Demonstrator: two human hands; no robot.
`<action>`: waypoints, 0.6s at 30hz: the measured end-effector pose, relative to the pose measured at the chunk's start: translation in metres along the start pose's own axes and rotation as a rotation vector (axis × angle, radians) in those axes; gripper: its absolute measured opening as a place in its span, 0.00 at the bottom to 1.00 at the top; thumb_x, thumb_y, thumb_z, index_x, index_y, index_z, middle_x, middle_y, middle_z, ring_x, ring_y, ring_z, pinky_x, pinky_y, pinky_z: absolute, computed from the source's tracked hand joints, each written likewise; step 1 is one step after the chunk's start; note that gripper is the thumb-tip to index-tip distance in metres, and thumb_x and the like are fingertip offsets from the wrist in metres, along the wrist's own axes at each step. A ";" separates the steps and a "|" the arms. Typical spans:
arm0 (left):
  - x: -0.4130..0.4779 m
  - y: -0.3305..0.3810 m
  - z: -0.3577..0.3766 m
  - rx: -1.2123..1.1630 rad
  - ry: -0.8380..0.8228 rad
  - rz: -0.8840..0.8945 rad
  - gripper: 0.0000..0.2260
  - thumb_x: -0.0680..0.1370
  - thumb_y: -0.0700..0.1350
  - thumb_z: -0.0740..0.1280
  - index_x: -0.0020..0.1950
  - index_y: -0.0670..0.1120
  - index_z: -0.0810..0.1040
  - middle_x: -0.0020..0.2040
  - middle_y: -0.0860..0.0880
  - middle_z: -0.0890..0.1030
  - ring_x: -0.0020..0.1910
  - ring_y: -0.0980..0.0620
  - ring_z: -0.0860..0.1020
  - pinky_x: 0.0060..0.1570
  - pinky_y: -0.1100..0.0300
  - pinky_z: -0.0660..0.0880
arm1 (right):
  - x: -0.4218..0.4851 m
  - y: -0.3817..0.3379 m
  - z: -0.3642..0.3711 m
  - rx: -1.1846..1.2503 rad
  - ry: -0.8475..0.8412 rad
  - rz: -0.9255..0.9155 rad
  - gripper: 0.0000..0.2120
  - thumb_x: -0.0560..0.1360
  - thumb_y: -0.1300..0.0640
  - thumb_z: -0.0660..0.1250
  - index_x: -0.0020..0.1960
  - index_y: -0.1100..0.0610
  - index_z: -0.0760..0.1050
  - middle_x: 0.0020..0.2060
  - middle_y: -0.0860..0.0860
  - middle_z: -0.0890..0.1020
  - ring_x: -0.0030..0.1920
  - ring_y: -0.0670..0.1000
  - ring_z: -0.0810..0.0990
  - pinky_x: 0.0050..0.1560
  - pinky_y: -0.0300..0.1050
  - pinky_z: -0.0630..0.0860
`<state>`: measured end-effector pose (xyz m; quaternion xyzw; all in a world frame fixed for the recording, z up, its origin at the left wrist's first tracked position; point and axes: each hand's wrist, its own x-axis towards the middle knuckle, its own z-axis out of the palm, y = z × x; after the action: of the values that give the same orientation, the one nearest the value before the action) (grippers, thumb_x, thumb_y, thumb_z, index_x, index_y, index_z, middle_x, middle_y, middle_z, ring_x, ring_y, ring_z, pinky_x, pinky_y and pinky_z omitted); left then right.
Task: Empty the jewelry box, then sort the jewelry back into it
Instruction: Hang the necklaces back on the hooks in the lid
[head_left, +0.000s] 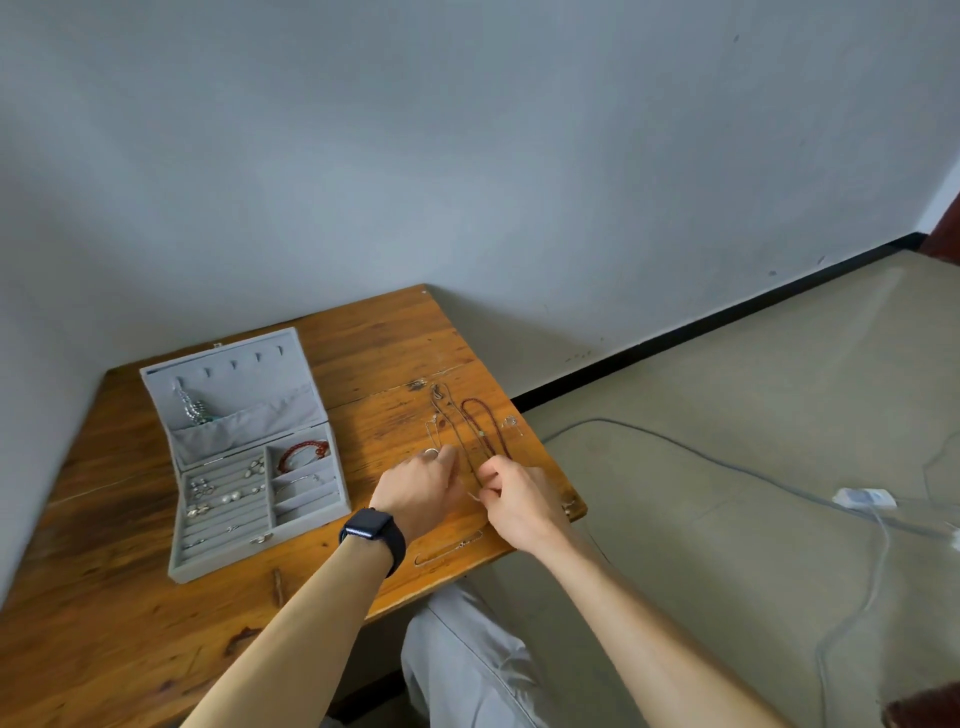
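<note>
Right now both hands meet above the right-hand part of the wooden table (363, 364). The right hand (514, 499) has its fingers curled, thumb and forefinger pinched together on a thin pale strand (472, 496) that shows in the gap between the two hands. The left hand (423, 488), with a black watch (371, 535) on its wrist and a ring (431, 452) on one finger, lies just beside it with fingers bent down toward the table; I cannot tell whether it grips anything. Just beyond the fingertips of both hands, a dark chain necklace (451, 426) and a red bead necklace (485, 423) lie stretched out side by side on the table, their near ends running under the hands. Behind the wrists, near the table's front edge, lies another pale chain (449, 551). Well to the left of the left hand stands the grey jewelry box (249, 551), its lid upright. Small silver earrings (218, 493) sit in its slotted rows, and a red bracelet (304, 452) lies in its far right compartment.
</note>
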<state>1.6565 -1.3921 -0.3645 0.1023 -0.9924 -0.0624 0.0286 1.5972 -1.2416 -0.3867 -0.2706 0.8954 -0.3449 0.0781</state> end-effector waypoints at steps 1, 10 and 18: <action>0.000 0.001 -0.002 -0.105 0.008 -0.071 0.08 0.82 0.52 0.57 0.54 0.49 0.70 0.45 0.50 0.78 0.40 0.47 0.79 0.40 0.49 0.80 | 0.003 -0.004 -0.002 -0.012 0.007 -0.002 0.11 0.80 0.55 0.66 0.62 0.49 0.78 0.53 0.46 0.85 0.55 0.50 0.82 0.53 0.43 0.77; 0.009 -0.011 -0.024 -0.732 0.084 -0.330 0.03 0.81 0.47 0.60 0.53 0.48 0.71 0.43 0.53 0.82 0.43 0.52 0.81 0.39 0.59 0.77 | 0.022 -0.037 -0.013 -0.079 -0.006 -0.156 0.10 0.81 0.58 0.64 0.60 0.54 0.80 0.54 0.51 0.84 0.54 0.53 0.81 0.51 0.44 0.77; 0.009 -0.031 -0.057 -0.890 0.211 -0.401 0.03 0.81 0.46 0.64 0.50 0.48 0.76 0.40 0.50 0.83 0.38 0.51 0.79 0.39 0.58 0.77 | 0.041 -0.067 -0.029 -0.075 0.046 -0.180 0.07 0.81 0.58 0.62 0.55 0.52 0.77 0.54 0.50 0.79 0.54 0.52 0.77 0.56 0.49 0.76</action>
<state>1.6575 -1.4312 -0.3112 0.2746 -0.8220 -0.4734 0.1572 1.5822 -1.2886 -0.3191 -0.3446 0.8813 -0.3230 0.0159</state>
